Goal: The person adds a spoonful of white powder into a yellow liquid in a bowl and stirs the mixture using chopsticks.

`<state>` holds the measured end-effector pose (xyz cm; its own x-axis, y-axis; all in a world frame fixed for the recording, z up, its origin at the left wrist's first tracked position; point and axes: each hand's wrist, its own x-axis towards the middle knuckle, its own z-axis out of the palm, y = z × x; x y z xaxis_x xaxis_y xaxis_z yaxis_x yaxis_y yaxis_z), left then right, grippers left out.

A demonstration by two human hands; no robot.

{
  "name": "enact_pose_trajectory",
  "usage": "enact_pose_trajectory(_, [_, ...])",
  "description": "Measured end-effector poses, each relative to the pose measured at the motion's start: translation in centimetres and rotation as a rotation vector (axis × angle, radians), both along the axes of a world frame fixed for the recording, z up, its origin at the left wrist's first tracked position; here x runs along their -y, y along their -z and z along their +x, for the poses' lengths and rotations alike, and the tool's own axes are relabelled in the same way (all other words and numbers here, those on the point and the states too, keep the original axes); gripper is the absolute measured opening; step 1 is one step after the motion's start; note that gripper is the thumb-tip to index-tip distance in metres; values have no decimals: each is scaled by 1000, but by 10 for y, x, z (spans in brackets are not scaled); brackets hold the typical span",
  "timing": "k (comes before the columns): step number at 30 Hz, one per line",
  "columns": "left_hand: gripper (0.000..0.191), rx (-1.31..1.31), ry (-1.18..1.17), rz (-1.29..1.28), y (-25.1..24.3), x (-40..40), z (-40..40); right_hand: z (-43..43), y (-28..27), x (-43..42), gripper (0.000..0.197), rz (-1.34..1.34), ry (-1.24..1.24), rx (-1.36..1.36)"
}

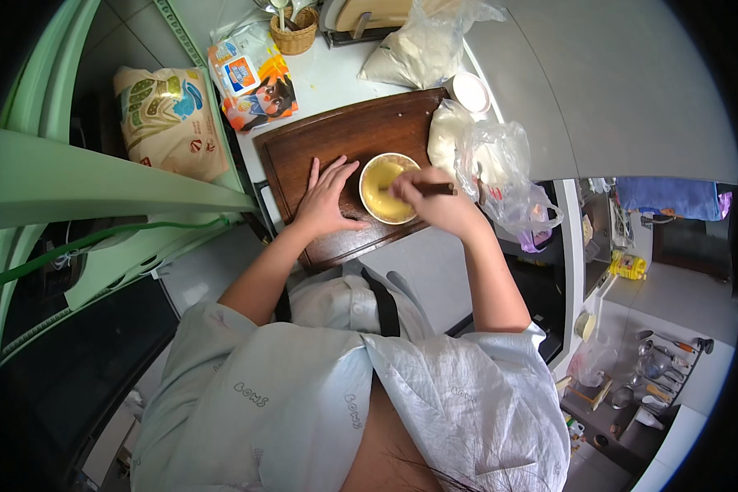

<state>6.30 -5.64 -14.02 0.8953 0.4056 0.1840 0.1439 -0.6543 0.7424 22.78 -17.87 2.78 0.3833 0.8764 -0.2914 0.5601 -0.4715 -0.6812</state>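
Observation:
A dark wooden board (332, 135) lies before me, with a round patterned bowl (365, 174) on it. Yellow liquid, like beaten egg (378, 200), covers the bowl's inside. My right hand (440, 200) is over the bowl's right side, closed around brown chopsticks or a similar stick (440, 189). Its lower end reaches into the liquid, and the hand looks blurred. Spread on the board just left of the bowl is my left hand (327, 200), holding nothing. Its thumb and fingertips point towards the bowl; whether they touch it, I cannot tell.
Plastic bags of white contents (446, 135) crowd the board's right edge. Behind are another bag of white powder (415, 55), a white tub (471, 92), a wipes packet (252, 80) and a wicker basket (296, 40). A green shelf (111, 178) stands left, bearing a large bag (172, 120).

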Motion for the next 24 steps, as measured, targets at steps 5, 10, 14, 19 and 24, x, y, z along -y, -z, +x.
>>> enact_pose_trajectory(5, [108, 2, 9, 2, -3, 0, 2, 12, 8, -2, 20, 39, 149, 0])
enact_pose_trajectory(10, [104, 36, 15, 26, 5, -2, -1, 3, -4, 2, 19, -22, -115, 4])
enact_pose_trajectory(14, [102, 34, 28, 51, 5, -1, 1, -5, 7, -7, 21, -2, 95, 46])
enact_pose_trajectory(19, [99, 46, 27, 59, 5, -2, -1, -35, -16, 6, 17, -21, -63, 44])
enact_pose_trajectory(24, [98, 47, 37, 58, 6, -2, 1, -15, 3, 7, 16, 183, 205, 87])
